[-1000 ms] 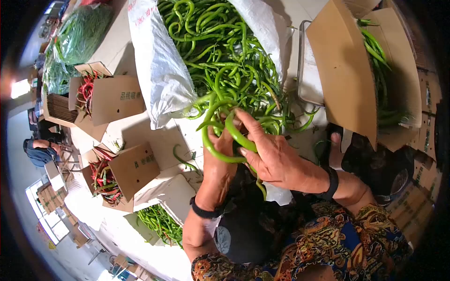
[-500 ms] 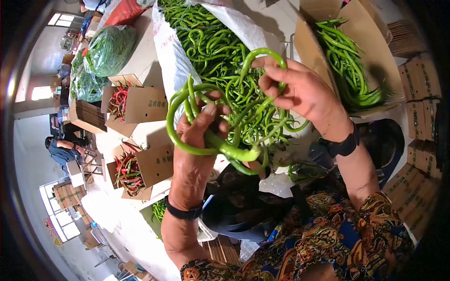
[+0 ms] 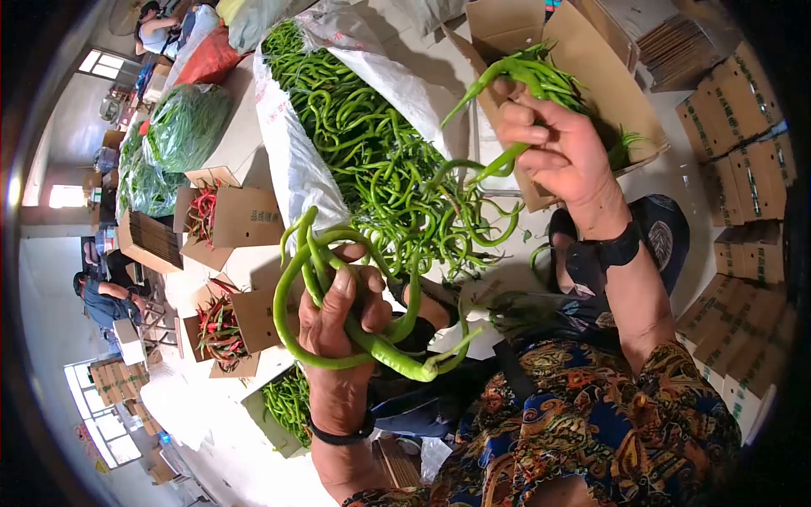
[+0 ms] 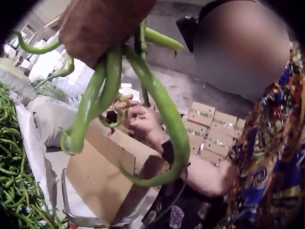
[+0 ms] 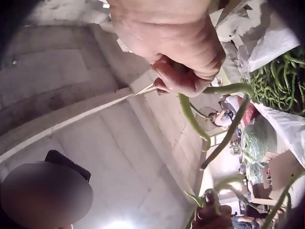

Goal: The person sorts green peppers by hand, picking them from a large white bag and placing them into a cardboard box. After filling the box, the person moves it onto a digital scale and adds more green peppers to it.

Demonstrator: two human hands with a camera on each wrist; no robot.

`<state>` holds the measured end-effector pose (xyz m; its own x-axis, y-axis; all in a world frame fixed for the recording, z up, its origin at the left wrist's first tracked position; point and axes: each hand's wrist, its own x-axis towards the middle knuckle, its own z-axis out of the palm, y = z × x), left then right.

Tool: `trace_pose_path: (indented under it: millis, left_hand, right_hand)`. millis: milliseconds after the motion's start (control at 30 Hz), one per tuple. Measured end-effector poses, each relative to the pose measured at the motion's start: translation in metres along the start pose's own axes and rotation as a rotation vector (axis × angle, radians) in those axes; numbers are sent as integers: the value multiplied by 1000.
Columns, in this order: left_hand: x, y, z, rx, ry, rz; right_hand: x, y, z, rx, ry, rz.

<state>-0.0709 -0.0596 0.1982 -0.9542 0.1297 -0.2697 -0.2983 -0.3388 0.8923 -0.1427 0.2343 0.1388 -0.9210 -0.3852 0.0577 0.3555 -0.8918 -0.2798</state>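
In the head view my left hand (image 3: 338, 317) grips several long, curled green chili peppers (image 3: 384, 351), whose ends stick out around the fingers. They dangle below that hand in the left wrist view. My right hand (image 3: 570, 156), raised at the right, pinches curved green chili peppers (image 5: 190, 117) that hang from its fingers in the right wrist view. In the head view it overlaps an open cardboard box (image 3: 621, 80) with green peppers inside. Ahead of both hands lies a white woven sack (image 3: 274, 139), opened over a long heap of green peppers (image 3: 363, 114).
To the left stand two cardboard boxes (image 3: 245, 215) of red peppers and a box of green peppers (image 3: 287, 406). Plastic-wrapped greens (image 3: 190, 127) lie farther back. Stacked cartons (image 3: 739, 127) line the right side. Other people (image 3: 110, 300) sit at the far left.
At first both hands were close together among the peppers at the sack's mouth. They have since parted: the right moved toward the box at the right with peppers, the left came nearer holding its bunch.
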Motion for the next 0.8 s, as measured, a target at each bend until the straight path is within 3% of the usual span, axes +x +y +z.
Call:
trace_pose_path:
  millis: [200,467,633,700,767,800]
  left_hand:
    - [-9,-10,5,-68,-93,-17]
    - [-28,-18,13,-106,-3,-72]
    - [-37,-12,3,-117,-6,-58]
    - [-38,-15,9,-110,27,-58]
    - [-35,-16,12,-132,-44,-101]
    - [-34,-16,10,-153,-81,-106]
  right_hand:
    - [-21,-48,7,-160,-12,-190]
    - [-46,-51,26,-554,112,-358]
    - [-37,-53,21,-922,362,-565]
    - [-18,-62,-18,-1268,567,-624]
    - [-12,-86,-75,-2253,638,-751]
    - [-8,-78,-67,-2213,654,-610]
